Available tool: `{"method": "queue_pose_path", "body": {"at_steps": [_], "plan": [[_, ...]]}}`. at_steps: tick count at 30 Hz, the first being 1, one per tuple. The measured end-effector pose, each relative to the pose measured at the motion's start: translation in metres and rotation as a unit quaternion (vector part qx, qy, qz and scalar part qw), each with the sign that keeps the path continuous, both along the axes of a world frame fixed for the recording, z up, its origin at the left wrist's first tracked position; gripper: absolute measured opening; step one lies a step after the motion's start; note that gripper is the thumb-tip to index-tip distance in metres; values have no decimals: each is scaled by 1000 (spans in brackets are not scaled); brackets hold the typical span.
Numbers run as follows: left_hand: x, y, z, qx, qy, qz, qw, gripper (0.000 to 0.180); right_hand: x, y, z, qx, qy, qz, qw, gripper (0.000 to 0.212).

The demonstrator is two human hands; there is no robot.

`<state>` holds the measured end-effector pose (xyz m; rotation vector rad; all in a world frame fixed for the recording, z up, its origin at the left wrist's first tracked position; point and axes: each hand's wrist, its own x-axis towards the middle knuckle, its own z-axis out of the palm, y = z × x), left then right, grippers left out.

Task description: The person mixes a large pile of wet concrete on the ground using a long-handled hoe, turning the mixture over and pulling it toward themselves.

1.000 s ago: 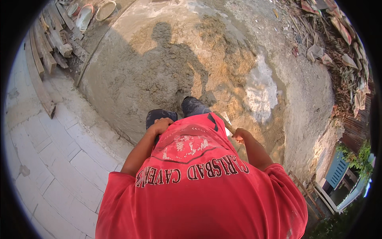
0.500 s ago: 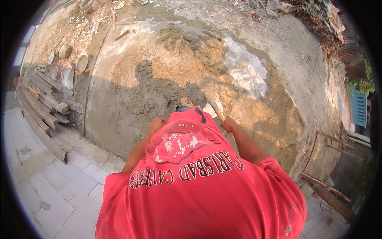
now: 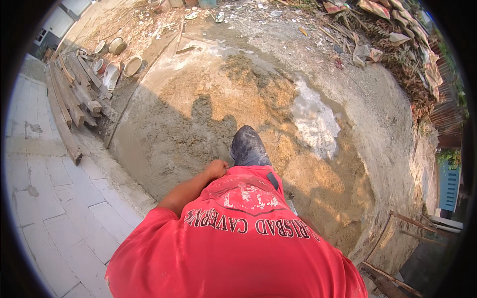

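My left hand [image 3: 217,169] is closed in front of my left side, beside my dark, dirt-marked trouser leg [image 3: 248,147]. Whatever its fingers hold, if anything, is hidden. My right hand is out of sight behind my red shirt [image 3: 238,253]; only a bit of the right forearm [image 3: 310,226] shows. A small pale piece [image 3: 292,206] peeks out past the shirt's right edge, too little of it to name. Ahead of my leg lies wet grey mortar [image 3: 184,126], heaped and lumpy, on a patch of brown sand [image 3: 318,179].
Wooden beams [image 3: 74,97] are piled at the left, by pale floor tiles [image 3: 74,198]. Several basins, one an upright bowl [image 3: 133,66], lie behind them. A whitish puddle [image 3: 315,119] spreads right of centre. Rubbish [image 3: 397,39] lines the far right; a wooden frame [image 3: 382,238] stands nearer.
My leg has come into view ahead of the shirt. My right hand and the wooden-handled tool it gripped have gone behind the shirt. The left hand stays closed, nearer my leg.
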<state>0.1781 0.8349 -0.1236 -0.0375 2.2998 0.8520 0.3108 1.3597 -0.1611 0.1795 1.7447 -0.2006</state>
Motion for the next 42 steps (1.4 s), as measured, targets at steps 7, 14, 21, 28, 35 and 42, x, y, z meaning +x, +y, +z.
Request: {"method": "queue_pose_path", "body": {"at_steps": [7, 14, 21, 28, 35, 42], "plan": [[-22, 67, 10, 36, -56, -211, 975, 31, -20, 21, 34, 3, 69, -108, 992, 30], [-10, 162, -40, 14, -42, -180, 983, 34, -33, 79, 37, -35, 114, -102, 988, 32], [21, 339, -31, -76, -20, -230, 970, 35, -21, 244, 42, -5, 109, -110, 988, 35], [84, 409, 26, -111, -35, -227, 967, 40, -25, 369, 45, 22, 108, -87, 990, 37], [129, 427, 20, -104, -1, -156, 982, 31, -46, 389, 46, 11, 127, -29, 991, 38], [205, 413, -11, -114, 47, 4, 992, 30, -56, 349, 52, 0, 148, 55, 987, 37]]}}
